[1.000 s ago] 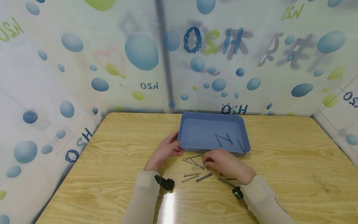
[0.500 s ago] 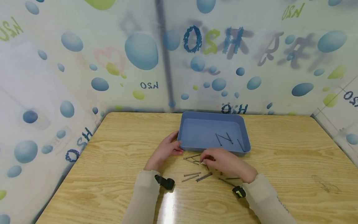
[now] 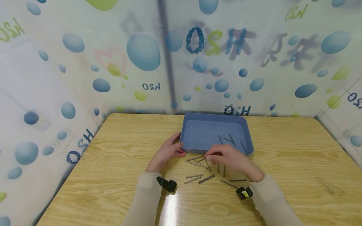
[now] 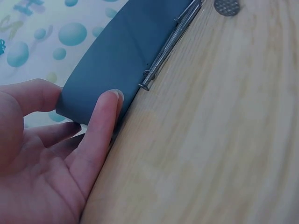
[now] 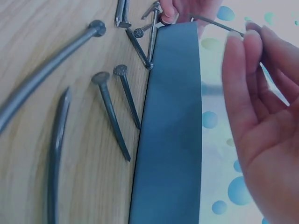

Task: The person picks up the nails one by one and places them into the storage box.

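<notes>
At the front left corner of a blue tray point(image 3: 209, 131), my left hand point(image 3: 167, 150) holds the wall, with fingertips point(image 4: 110, 100) against it in the left wrist view. My right hand point(image 3: 233, 158) is just in front of the tray's near wall. Between its thumb and fingertips it pinches a thin nail point(image 5: 217, 24), seen in the right wrist view over the tray's rim; its gripped end is hidden. Several loose nails point(image 3: 206, 179) lie on the table under and beside this hand. Inside the tray, toward the right, are several more nails point(image 3: 232, 139).
The wooden table point(image 3: 135, 135) reaches back to a patterned curtain point(image 3: 113, 78) printed with drops and letters. Small black cameras point(image 3: 169, 185) are strapped to both wrists. Two nails point(image 3: 237, 180) lie close to the right wrist.
My right hand has risen from the loose nails with one nail pinched, moving slightly toward the tray and uncovering nails beneath it. My left hand stays at the tray corner.
</notes>
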`<state>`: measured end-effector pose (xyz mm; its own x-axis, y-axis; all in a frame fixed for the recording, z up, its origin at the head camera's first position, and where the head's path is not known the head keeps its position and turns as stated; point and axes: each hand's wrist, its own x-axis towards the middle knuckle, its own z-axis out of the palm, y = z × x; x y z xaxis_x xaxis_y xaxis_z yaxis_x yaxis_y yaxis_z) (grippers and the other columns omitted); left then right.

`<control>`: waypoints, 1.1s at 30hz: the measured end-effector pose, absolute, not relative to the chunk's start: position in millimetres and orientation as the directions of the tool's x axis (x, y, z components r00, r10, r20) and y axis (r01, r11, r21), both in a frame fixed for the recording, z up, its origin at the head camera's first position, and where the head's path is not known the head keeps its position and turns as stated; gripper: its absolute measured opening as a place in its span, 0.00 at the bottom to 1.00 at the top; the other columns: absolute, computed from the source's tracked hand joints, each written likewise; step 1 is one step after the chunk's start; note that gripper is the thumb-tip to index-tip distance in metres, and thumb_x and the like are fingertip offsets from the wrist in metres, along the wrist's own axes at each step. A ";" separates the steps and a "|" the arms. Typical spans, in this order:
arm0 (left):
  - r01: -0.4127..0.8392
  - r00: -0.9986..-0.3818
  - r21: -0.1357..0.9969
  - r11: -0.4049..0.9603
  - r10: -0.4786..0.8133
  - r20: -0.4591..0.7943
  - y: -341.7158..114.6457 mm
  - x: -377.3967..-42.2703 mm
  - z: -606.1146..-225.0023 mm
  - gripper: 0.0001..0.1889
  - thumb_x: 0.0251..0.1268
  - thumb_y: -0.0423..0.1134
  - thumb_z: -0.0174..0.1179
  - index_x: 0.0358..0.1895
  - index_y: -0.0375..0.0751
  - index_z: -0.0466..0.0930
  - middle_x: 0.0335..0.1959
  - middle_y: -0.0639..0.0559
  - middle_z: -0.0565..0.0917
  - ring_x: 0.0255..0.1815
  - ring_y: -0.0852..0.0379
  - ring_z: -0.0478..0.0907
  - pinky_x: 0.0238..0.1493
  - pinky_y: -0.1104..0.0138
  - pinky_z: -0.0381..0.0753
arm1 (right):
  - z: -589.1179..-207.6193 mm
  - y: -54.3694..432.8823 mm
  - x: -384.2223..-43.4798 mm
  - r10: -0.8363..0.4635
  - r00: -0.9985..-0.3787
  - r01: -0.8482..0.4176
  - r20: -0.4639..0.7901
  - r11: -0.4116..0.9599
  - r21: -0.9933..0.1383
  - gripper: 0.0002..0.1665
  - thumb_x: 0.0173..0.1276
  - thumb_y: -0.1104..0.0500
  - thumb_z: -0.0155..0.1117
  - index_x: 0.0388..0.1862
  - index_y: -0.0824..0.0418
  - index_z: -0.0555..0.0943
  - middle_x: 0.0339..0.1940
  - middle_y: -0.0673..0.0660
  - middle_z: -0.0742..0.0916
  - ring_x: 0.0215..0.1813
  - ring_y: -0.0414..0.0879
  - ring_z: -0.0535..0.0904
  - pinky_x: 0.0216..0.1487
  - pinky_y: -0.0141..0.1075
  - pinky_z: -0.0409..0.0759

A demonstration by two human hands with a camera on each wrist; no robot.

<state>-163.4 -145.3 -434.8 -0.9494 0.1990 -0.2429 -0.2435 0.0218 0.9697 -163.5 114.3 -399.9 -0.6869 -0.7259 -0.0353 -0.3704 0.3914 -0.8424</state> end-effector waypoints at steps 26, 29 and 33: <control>-0.258 -0.945 0.965 0.038 0.199 -0.260 -142.6 -157.9 -422.0 0.31 0.64 0.32 0.47 0.69 0.42 0.49 0.66 0.42 0.58 0.41 0.38 0.74 0.43 0.56 0.78 | -404.1 134.1 -176.7 -0.402 -0.913 -0.272 0.069 0.474 -0.837 0.21 0.66 0.46 0.51 0.47 0.57 0.80 0.34 0.52 0.83 0.34 0.48 0.78 0.35 0.45 0.77; -0.261 -0.944 0.965 0.038 0.198 -0.263 -142.6 -158.1 -422.1 0.30 0.65 0.32 0.47 0.69 0.42 0.49 0.65 0.42 0.59 0.41 0.38 0.74 0.43 0.56 0.78 | -406.5 136.4 -178.8 -0.392 -0.918 -0.267 0.065 0.486 -0.832 0.20 0.68 0.48 0.50 0.49 0.58 0.79 0.36 0.52 0.84 0.35 0.46 0.79 0.36 0.42 0.78; -0.267 -0.943 0.963 0.035 0.198 -0.269 -142.6 -158.3 -422.1 0.30 0.65 0.32 0.47 0.69 0.42 0.49 0.65 0.42 0.60 0.41 0.38 0.74 0.43 0.56 0.77 | -411.3 139.3 -181.5 -0.384 -0.921 -0.273 0.068 0.512 -0.814 0.18 0.69 0.52 0.49 0.52 0.58 0.78 0.37 0.52 0.84 0.37 0.44 0.79 0.35 0.38 0.79</control>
